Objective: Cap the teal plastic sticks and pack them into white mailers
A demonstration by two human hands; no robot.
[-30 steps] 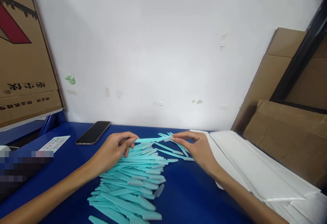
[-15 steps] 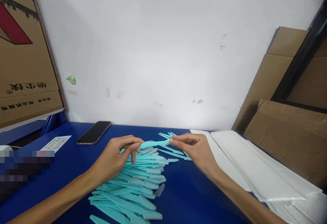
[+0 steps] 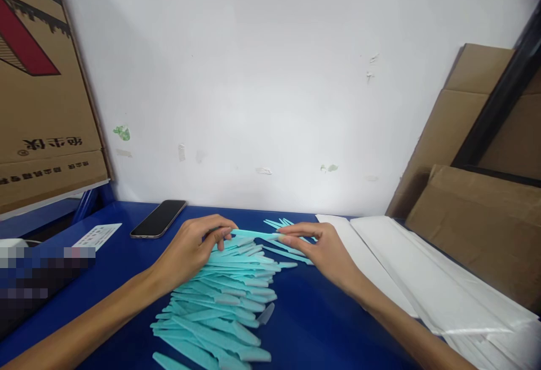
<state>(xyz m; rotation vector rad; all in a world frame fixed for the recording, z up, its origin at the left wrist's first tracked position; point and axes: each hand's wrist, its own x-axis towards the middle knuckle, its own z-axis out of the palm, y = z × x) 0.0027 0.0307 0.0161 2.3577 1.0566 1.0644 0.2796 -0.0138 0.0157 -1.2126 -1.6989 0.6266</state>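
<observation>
Between my two hands a turquoise eyebrow razor (image 3: 253,235) is held level above the table. My left hand (image 3: 198,246) pinches its left end, fingers curled and thumb pressed in. At the other end, the thumb and fingertips of my right hand (image 3: 319,246) close on the pale tip, which they partly cover. Beneath and in front of my left hand lies a large heap of similar razors (image 3: 220,308), many with clear-looking covers on their right ends. Several more razors (image 3: 291,254) lie behind and under my right hand. One loose translucent cap (image 3: 266,314) rests at the heap's right edge.
A phone (image 3: 158,219) and a printed card (image 3: 97,237) lie to the left on the blue table (image 3: 313,319). White plastic sleeves (image 3: 439,280) cover the right side. Cardboard (image 3: 477,235) leans at the right, and a large carton (image 3: 38,105) stands at the left.
The held razor has turned slightly, showing a thinner edge, and its left end sits a little higher. Both hands keep their pinch. The view has shifted slightly.
</observation>
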